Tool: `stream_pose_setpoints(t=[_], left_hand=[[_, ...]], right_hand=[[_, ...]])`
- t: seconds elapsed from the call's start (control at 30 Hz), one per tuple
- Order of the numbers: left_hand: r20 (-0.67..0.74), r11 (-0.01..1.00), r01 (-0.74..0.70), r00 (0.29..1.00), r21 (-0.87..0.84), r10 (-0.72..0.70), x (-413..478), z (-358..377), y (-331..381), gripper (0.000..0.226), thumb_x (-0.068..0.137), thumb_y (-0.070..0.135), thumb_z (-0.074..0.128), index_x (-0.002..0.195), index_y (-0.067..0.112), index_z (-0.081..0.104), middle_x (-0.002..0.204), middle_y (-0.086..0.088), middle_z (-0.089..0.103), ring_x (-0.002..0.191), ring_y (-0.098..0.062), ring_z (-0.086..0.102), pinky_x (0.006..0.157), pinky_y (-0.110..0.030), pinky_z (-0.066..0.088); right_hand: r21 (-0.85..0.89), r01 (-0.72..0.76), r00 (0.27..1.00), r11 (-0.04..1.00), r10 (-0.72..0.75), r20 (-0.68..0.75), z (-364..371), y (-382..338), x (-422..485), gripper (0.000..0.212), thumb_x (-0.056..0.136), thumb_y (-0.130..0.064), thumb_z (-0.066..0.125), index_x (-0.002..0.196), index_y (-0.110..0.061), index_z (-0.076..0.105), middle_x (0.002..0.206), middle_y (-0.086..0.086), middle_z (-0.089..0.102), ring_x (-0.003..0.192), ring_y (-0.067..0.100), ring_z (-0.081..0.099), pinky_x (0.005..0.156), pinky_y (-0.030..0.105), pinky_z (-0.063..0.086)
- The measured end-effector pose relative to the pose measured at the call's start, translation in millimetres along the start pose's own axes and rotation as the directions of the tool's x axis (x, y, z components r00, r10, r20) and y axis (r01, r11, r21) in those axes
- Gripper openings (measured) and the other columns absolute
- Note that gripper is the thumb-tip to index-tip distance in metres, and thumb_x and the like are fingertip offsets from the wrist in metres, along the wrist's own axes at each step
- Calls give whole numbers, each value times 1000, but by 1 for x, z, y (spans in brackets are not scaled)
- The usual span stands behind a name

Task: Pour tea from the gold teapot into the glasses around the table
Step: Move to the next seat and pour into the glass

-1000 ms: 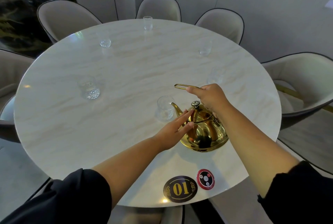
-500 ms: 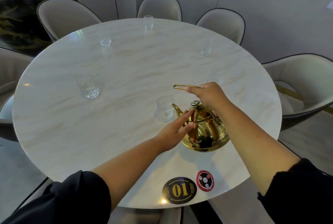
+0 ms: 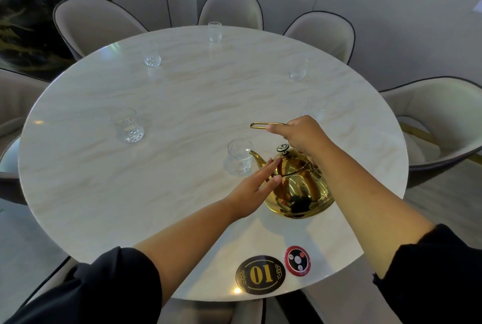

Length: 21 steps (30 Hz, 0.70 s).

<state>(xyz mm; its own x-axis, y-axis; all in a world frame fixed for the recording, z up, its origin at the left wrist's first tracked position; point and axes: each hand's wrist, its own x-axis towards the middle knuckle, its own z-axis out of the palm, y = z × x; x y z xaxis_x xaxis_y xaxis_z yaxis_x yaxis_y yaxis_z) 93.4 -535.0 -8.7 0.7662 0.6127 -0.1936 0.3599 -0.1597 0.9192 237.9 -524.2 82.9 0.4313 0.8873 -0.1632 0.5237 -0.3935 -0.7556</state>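
Note:
The gold teapot (image 3: pixel 297 190) is tilted toward a clear glass (image 3: pixel 238 156), its spout tip at the glass rim. My right hand (image 3: pixel 300 135) grips the teapot's thin gold handle from above. My left hand (image 3: pixel 257 185) lies with flat fingers against the teapot's lid and shoulder. Other clear glasses stand around the round marble table (image 3: pixel 156 193): one at the left (image 3: pixel 127 125), one at the far left (image 3: pixel 152 58), one at the far edge (image 3: pixel 215 32), one at the far right (image 3: pixel 298 69), and one behind my right hand (image 3: pixel 314 107).
A black oval "01" plaque (image 3: pixel 260 274) and a red round button disc (image 3: pixel 297 260) sit at the table's near edge. Beige padded chairs (image 3: pixel 438 115) ring the table on all sides. A dark glass object (image 3: pixel 28 10) stands at the back left.
The teapot, glass and both hands hold almost the same pose. The view has shifted only slightly.

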Motion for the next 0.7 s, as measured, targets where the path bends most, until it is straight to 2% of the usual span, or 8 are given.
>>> stream_pose_setpoints(t=[0.07,0.13,0.3,0.43,0.7], left_hand=[[0,1000,2,1000,-1,-2,0,0,1,52,96,50,28,145,47,11,157,13,8,145,-15,13,116,-33,13],[0,1000,1,1000,-1,-1,1,1,2,52,96,50,27,145,47,11,158,13,8,145,-15,13,116,-32,12],[-3,1000,8,1000,-11,-8,1,1,2,53,96,50,27,145,46,11,157,13,9,145,-15,12,114,-30,12],[-13,1000,6,1000,-28,-6,1,3,1,52,96,50,28,145,46,12,157,14,10,144,-14,12,112,-27,11],[-13,999,2,1000,-47,-3,1,3,2,51,96,49,28,145,46,14,157,12,12,145,-14,11,113,-28,10]], right_hand=[[-5,1,1000,1000,-1,3,-1,0,0,46,83,-46,68,75,-2,57,71,11,44,71,24,44,63,31,36],[-12,2,1000,1000,-2,5,-2,0,0,43,83,-47,67,77,-5,58,75,13,47,72,24,46,65,31,37],[-37,3,1000,999,-3,-1,-2,0,1,59,83,-47,67,88,11,63,77,25,50,72,25,48,65,37,44],[-54,5,1000,999,-4,16,-2,-2,0,44,84,-47,67,77,-4,57,63,7,40,58,18,39,55,28,32],[-74,14,1000,997,-12,17,-4,-2,0,44,85,-47,66,79,-3,59,61,6,41,55,16,39,54,27,32]])
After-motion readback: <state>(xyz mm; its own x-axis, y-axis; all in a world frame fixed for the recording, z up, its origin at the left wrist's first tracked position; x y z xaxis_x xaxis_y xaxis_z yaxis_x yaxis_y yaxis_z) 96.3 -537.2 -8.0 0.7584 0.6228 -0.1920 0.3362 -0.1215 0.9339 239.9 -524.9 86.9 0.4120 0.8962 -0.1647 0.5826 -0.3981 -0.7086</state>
